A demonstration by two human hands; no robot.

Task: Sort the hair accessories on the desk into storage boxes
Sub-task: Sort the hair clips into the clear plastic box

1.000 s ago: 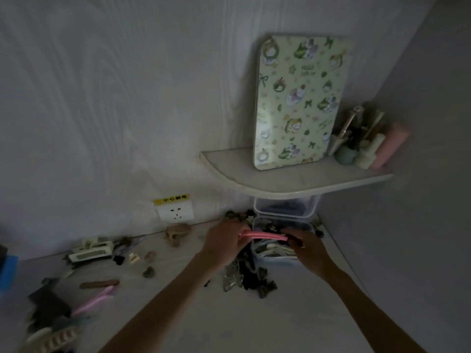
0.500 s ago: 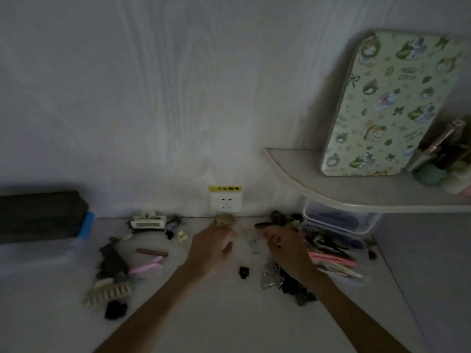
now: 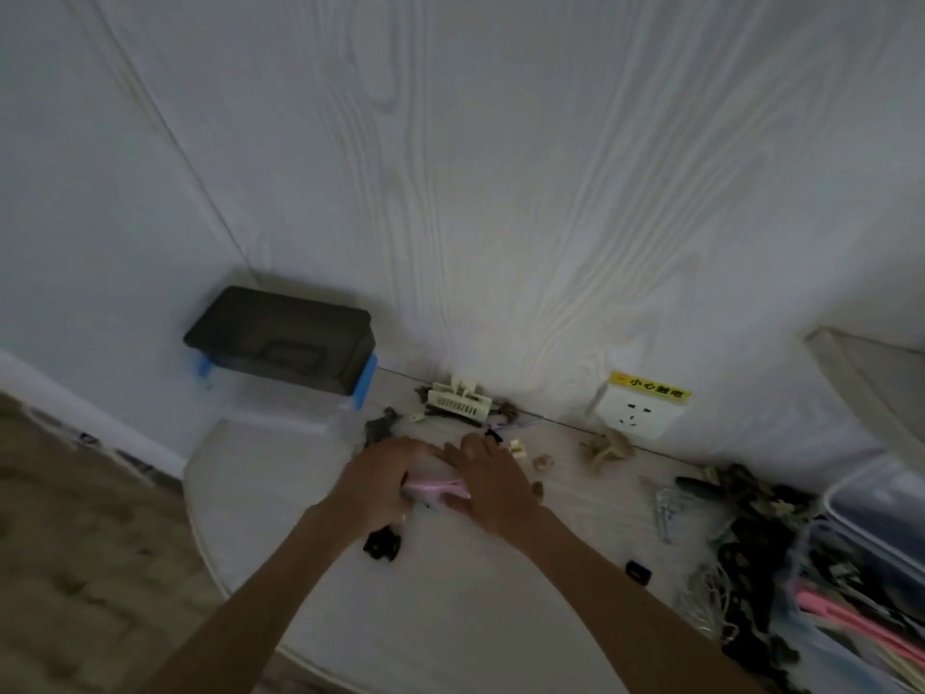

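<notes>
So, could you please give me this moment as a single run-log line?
stage: picking up | left hand + right hand: both on pink clip | storage box: far right, open | loose accessories remain on desk

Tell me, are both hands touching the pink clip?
Touching. The head view shows the left hand and right hand closed around the pink clip, no gap.

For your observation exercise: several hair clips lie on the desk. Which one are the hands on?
The pink clip, between the left hand and the right hand. The cream clip and the black clip lie untouched.
</notes>
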